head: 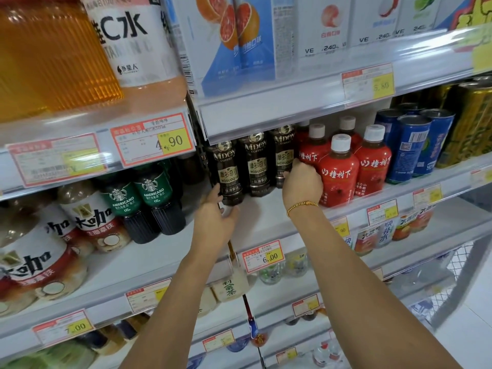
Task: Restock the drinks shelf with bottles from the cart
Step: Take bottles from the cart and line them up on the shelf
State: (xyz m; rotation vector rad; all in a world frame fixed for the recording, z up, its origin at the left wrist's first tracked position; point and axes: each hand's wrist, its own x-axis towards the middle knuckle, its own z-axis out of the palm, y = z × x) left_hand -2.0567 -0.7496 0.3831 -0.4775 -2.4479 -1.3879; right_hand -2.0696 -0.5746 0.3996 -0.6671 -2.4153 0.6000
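The dark coffee bottle (228, 171) stands at the front left of the shelf (266, 214); it looks full, stiff plastic with a slick sleeve, probably weighty, best held low. The left hand (214, 211) grips its base; the right hand (302, 186) curls round a neighbouring coffee bottle (283, 153)

The shelf edge (266, 113) hides the tops of the coffee bottles (255, 163). The right hand (302, 182) has its fingertips tucked between bottles, so what it holds is unclear. The big top bottles (127, 41) are cut off. Most price tags (57, 159) are too blurry to read
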